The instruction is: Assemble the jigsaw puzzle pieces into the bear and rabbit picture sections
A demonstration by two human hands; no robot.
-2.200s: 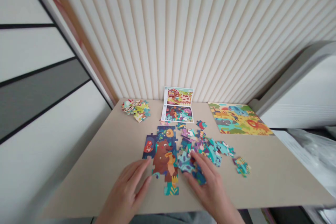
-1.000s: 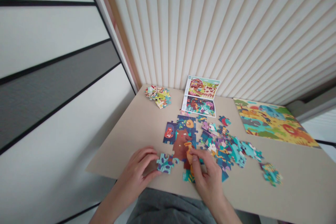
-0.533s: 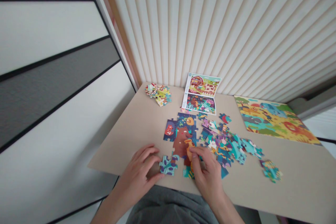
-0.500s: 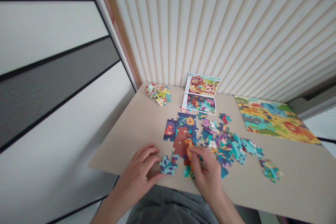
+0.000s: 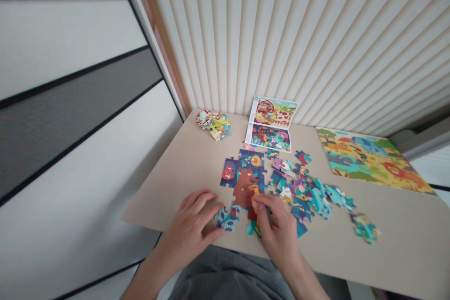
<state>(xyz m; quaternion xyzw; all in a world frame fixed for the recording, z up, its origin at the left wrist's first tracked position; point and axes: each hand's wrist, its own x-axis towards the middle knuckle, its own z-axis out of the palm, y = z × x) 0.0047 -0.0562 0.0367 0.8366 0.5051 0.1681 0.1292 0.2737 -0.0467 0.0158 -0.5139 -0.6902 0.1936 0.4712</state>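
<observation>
Joined puzzle pieces showing a brown bear [image 5: 243,187] lie on the table in front of me. My right hand [image 5: 278,225] pinches an orange puzzle piece [image 5: 255,195] at the bear's lower right. Fingers apart, my left hand [image 5: 195,222] rests beside a blue leaf-patterned piece [image 5: 228,218], its fingertips at that piece's left edge. Partly covered by my right hand, a teal piece [image 5: 251,228] sits near the table's front edge. Loose pieces [image 5: 309,192] lie heaped to the right of the bear.
A folded picture sheet [image 5: 270,138] leans at the back against the pleated blind. A pile of other pieces [image 5: 215,124] lies back left. The animal puzzle [image 5: 372,159] covers the back right. One colourful piece [image 5: 365,228] lies apart at the right.
My left hand's fingers have shifted slightly over the left edge of the leaf-patterned piece. My right hand keeps its pinch at nearly the same spot. The view has moved a little.
</observation>
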